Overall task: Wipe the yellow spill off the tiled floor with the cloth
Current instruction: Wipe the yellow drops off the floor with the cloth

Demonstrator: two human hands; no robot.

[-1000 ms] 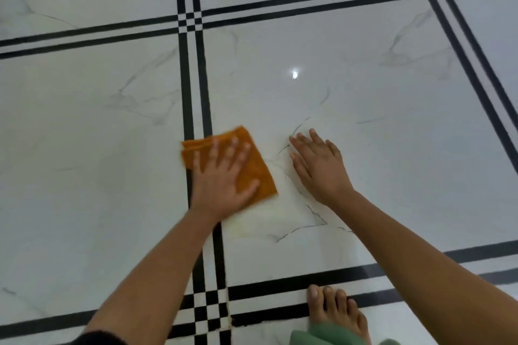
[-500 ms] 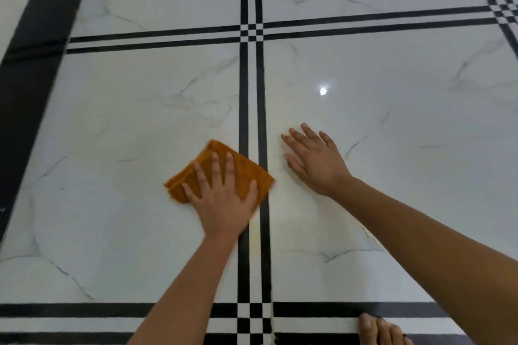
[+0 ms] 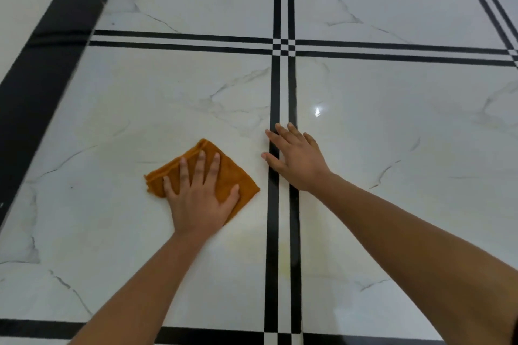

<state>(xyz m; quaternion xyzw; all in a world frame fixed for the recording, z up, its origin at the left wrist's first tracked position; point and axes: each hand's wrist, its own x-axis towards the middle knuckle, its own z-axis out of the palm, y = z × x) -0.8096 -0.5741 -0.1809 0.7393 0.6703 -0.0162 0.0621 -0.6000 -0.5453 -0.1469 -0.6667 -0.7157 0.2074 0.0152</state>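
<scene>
An orange folded cloth (image 3: 229, 176) lies flat on the white marble floor (image 3: 168, 92), left of a pair of black tile stripes. My left hand (image 3: 200, 199) presses down on it with fingers spread, covering its near half. My right hand (image 3: 294, 158) rests flat on the floor, fingers apart, across the black stripes (image 3: 283, 232) and holds nothing. A faint yellow smear (image 3: 283, 258) shows on the white strip between the stripes, near my arms, with a paler yellowish film (image 3: 238, 244) just left of it.
A wide black border band (image 3: 42, 73) runs along the far left. Crossing black stripes (image 3: 283, 46) lie further ahead. A bright light reflection (image 3: 317, 111) sits on the tile right of the stripes.
My left hand has slid the cloth leftward, off the black stripes onto the left tile. My right hand now rests on the stripes. The view has shifted left; the foot is out of sight.
</scene>
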